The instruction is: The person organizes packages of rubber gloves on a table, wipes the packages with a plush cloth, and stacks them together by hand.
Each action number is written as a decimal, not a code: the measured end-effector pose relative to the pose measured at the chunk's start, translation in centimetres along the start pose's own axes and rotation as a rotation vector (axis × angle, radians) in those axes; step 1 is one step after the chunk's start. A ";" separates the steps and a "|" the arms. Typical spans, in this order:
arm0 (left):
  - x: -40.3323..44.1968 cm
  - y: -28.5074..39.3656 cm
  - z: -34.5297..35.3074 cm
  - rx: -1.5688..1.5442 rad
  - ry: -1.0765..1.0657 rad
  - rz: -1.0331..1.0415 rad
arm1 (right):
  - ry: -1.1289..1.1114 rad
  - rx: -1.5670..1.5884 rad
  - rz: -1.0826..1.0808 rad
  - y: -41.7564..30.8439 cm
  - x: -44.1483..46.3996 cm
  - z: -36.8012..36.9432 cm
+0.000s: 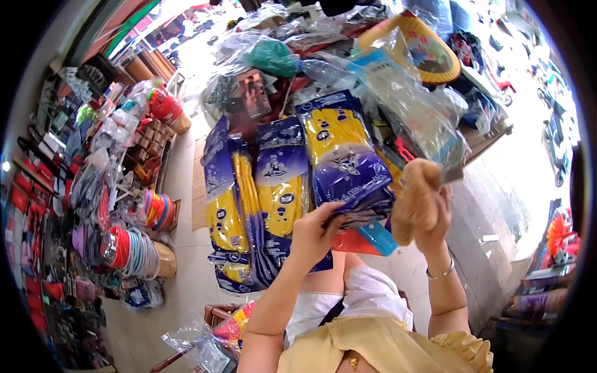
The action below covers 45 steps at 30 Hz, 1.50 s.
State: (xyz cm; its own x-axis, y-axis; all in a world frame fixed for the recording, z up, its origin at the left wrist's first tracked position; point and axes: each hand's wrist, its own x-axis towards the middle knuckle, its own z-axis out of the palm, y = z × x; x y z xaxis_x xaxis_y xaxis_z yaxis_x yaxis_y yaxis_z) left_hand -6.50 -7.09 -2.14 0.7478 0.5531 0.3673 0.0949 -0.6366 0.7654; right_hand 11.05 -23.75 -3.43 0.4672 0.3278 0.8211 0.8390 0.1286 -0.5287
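My left hand [314,236] grips the lower edge of a stack of blue-and-yellow glove packets [348,161], thumb on top. My right hand [436,221] is raised at the right, closed round a fuzzy tan-brown object [418,196] whose kind I cannot make out; a flat greyish piece [451,175] sticks out near its top. To the left of the held stack lie more packets of yellow gloves [281,186] in blue-printed plastic. A red and light-blue packet [376,238] shows below the stack, between my hands.
Behind the packets are clear plastic bags [410,93], a green bag [272,57], a yellow fan [429,53] and a dark picture box [252,93]. Shelves of goods and hose coils [140,253] stand at the left. A packet of items [233,329] lies low in front.
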 end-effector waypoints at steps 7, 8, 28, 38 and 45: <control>-1.0 -0.8 0.6 0.158 0.038 0.211 | -0.471 0.093 0.151 6.3 3.7 1.4; -1.0 -1.1 0.5 0.151 0.022 0.246 | -0.426 -0.003 0.314 7.0 4.8 0.8; -2.6 -2.9 1.0 0.234 0.016 0.365 | -0.566 0.017 -0.016 7.4 12.9 11.8; -2.5 -2.1 0.2 0.168 -0.107 0.309 | -0.639 -0.102 -0.097 5.9 9.9 8.4; 1.5 -3.4 -1.6 -0.736 -0.112 -0.267 | -0.213 -0.058 0.245 8.2 9.8 2.5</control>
State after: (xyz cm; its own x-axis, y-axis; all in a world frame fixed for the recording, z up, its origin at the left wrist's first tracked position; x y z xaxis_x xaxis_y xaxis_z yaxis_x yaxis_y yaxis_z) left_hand -6.73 -3.28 -3.37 0.8265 0.5546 0.0966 -0.1497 0.0512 0.9874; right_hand 21.85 -17.14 -0.28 0.5932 0.5318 0.6044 0.7262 -0.0294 -0.6869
